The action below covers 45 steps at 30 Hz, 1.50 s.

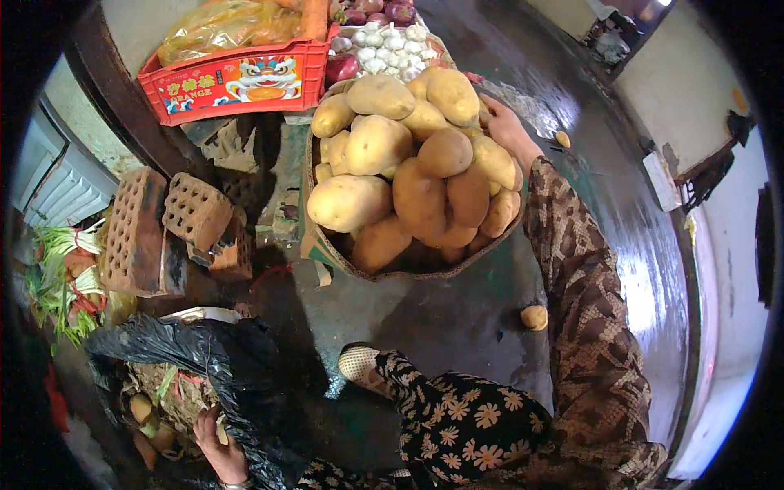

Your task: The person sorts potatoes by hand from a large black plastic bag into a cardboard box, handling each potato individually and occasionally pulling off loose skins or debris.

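Potatoes (378, 146) are heaped above the rim of a cardboard box (392, 274) in front of me. My right hand (507, 127) is at the box's far right side, against the heap; its fingertips are partly hidden behind potatoes, so its grip is unclear. Low on the left, my left hand (219, 446) reaches into the mouth of a black plastic bag (236, 349). A small pale thing lies by its fingers, and whether they hold it cannot be told. Inside the bag are several potatoes (163, 436) and brownish matter. Loose potatoes (534, 318) lie right of the box.
A red plastic crate (236, 82) with bagged carrots stands at the upper left, beside garlic bulbs (392, 49) and red onions (400, 12). Perforated bricks (131, 233) are stacked at left, near bundled green vegetables (76, 269). My shoe (361, 367) is below the box. Walls stand at right.
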Tool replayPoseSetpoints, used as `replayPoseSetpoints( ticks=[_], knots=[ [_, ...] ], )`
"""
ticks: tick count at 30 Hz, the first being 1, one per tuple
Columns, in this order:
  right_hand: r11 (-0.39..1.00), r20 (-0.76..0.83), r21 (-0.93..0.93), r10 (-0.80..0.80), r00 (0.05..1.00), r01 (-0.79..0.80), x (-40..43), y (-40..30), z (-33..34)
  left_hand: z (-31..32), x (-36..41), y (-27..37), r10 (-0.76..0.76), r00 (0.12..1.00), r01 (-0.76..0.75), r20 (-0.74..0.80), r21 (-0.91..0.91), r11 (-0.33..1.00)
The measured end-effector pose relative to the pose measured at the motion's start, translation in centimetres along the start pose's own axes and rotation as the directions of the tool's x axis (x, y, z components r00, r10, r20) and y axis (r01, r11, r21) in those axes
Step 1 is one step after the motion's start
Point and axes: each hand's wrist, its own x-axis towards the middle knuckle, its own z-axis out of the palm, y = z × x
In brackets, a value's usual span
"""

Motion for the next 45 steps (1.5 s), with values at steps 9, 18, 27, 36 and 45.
replayPoseSetpoints(
  ticks=[9, 18, 27, 36, 45],
  knots=[
    [0.957, -0.281, 0.285, 0.035, 0.959, 0.048, -4.8, -4.8, -1.0, -0.8, -0.1, -3.2, 0.151, 0.985, -0.14, -0.079, 0.12, 0.983],
    [0.709, -0.182, 0.004, -0.693, 0.697, 0.706, -21.3, -18.4, 3.7, -3.8, 6.7, -12.9, -0.479, 0.871, 0.46, -0.113, 0.531, 0.712],
    [0.683, 0.213, 0.479, -0.7, 0.682, 0.552, -29.4, -21.7, 9.9, -2.1, 7.5, -16.4, -0.59, 0.807, 0.389, 0.035, 0.719, 0.576],
    [0.708, 0.3, 0.566, -0.655, 0.694, 0.423, -31.3, -22.5, 11.3, -1.4, 8.5, -13.6, -0.3, 0.953, 0.267, 0.041, 0.348, 0.899],
    [0.759, 0.434, 0.562, -0.608, 0.665, 0.327, -33.4, -23.1, 12.6, -2.7, 4.2, -7.4, -0.166, 0.95, 0.139, 0.264, 0.119, 0.983]
  ],
)
